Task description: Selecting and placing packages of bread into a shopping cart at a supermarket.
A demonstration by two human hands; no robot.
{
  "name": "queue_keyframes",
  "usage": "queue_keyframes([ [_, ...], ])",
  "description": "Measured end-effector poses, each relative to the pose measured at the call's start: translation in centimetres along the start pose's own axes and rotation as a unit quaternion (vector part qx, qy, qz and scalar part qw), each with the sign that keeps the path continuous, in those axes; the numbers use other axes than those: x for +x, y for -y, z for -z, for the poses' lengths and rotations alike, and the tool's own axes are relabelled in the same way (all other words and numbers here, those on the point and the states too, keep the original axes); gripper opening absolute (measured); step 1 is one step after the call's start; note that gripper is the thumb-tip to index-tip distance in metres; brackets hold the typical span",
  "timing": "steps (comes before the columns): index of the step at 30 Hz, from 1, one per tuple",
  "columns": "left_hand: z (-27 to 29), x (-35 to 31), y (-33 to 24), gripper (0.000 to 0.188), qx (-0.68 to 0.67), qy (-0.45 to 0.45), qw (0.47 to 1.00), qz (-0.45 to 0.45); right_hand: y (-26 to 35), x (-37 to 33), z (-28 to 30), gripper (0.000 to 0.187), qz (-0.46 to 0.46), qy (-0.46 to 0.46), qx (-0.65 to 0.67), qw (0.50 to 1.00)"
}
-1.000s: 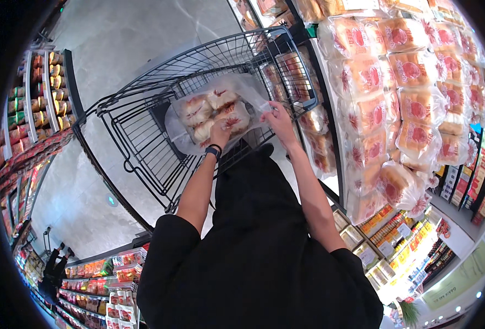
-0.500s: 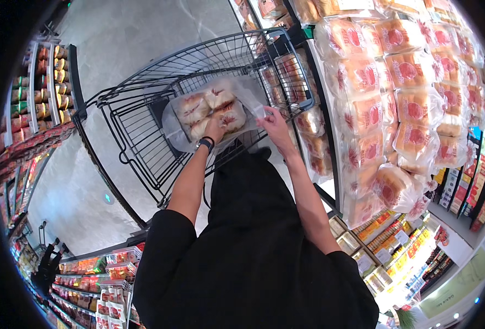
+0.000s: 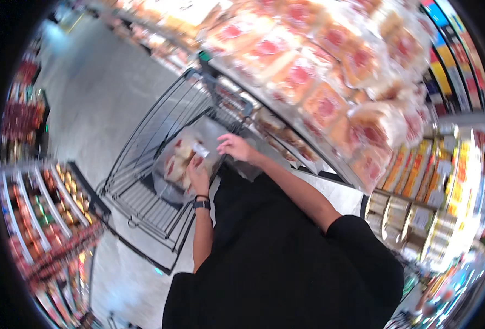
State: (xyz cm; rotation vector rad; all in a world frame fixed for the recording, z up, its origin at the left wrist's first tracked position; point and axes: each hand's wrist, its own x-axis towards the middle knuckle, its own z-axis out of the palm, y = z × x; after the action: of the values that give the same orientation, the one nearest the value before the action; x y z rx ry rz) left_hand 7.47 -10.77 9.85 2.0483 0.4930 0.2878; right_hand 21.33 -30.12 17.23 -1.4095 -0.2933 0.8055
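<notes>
A clear plastic bag of bread buns [image 3: 178, 159], white and golden with reddish-brown marks, rests on the mesh of the shopping cart [image 3: 144, 181] in front of me. My left hand [image 3: 197, 175], with a dark band at the wrist, is at the bag's right side, its fingers curled against the bag. Just right of the bag, my right hand [image 3: 237, 148] hovers with its fingers apart and nothing between them. Some motion blur softens the bag's edges and my fingertips.
Right of the cart, a display shelf [image 3: 294, 129] holds many stacked packs of bread [image 3: 324, 104]. Shelves of cups [image 3: 50, 203] stand at the left. Beyond the bread at the right are racks of boxed goods [image 3: 418, 181]. Grey floor [image 3: 100, 71] lies beyond the cart.
My view has turned, so the bread display now reaches across the top. My right hand has let go of the bag's edge; its fingers are apart. My left hand stays at the bag.
</notes>
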Motion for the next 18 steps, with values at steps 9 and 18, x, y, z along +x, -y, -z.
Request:
queue_keyframes([
  [9, -4.1, 3.0, -17.7, 0.043, -0.011, 0.003, 0.996, -0.087, 2.2, -11.8, 7.9, 0.026, -0.002, -0.041, 0.029, 0.999],
  [18, -14.7, 2.5, -38.3, 0.035, -0.111, 0.285, 0.904, -0.299, 4.4, -23.4, 14.5, 0.025, 0.053, -0.172, 0.087, 0.980],
])
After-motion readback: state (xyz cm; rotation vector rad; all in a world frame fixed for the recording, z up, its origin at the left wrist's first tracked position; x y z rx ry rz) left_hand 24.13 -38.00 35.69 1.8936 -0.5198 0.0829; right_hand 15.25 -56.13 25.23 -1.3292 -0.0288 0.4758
